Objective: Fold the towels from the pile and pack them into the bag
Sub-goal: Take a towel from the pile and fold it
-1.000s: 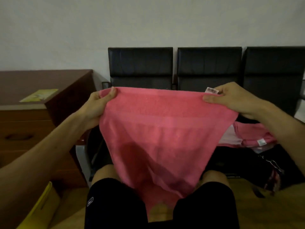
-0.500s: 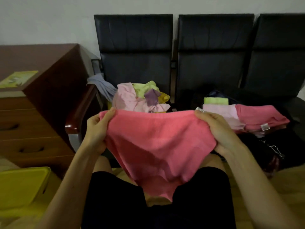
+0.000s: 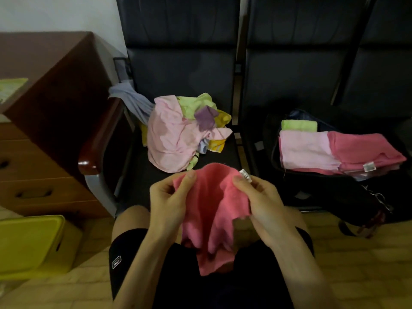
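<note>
Both my left hand (image 3: 168,202) and right hand (image 3: 261,200) are pinching the top corners of this coral-pink towel (image 3: 211,212) over my lap, and it looks light and floppy so corners seem best, pile (image 3: 178,137) at 12 o'clock, bag (image 3: 330,192) at 2 o'clock.

Black shorts (image 3: 178,286), hems above bare knees (image 3: 131,219). Small rounded patch (image 3: 116,262), pale outline, on left leg hem. Probably a logo, unreadable. Forearms (image 3: 142,264) bare.
</note>
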